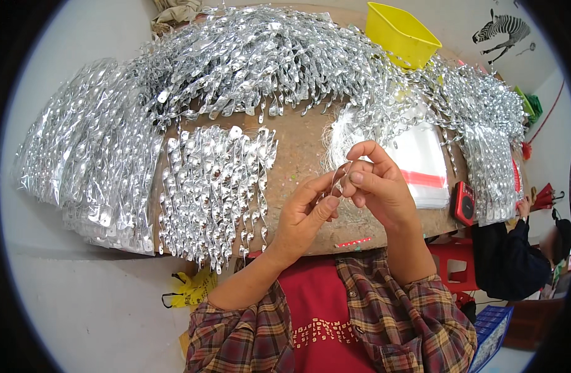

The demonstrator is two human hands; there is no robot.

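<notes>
Brown worktable (301, 146), near edge: left hand (304, 214) and right hand (376, 186) pinch closed on thin silver strand (343, 173); likely light, limp, snag-prone; hold by ends.

We see a yellow plastic bin (400, 32), a small red device (464, 202), a zebra wall sticker (502, 29) and a red stool (452, 267).

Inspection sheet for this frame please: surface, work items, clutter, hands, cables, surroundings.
Surface: brown tabletop, mostly covered.
Work items: thin thread pinched between both hands; silver spiral ornaments lie in a row beside them.
Clutter: bagged ornaments, heaped spirals, yellow bin, clear bags, small red device.
Hands: left hand and right hand, each in a fingertip grip on the thread.
Cables: nothing seen.
Surroundings: another person seated at right; red stool.
</notes>
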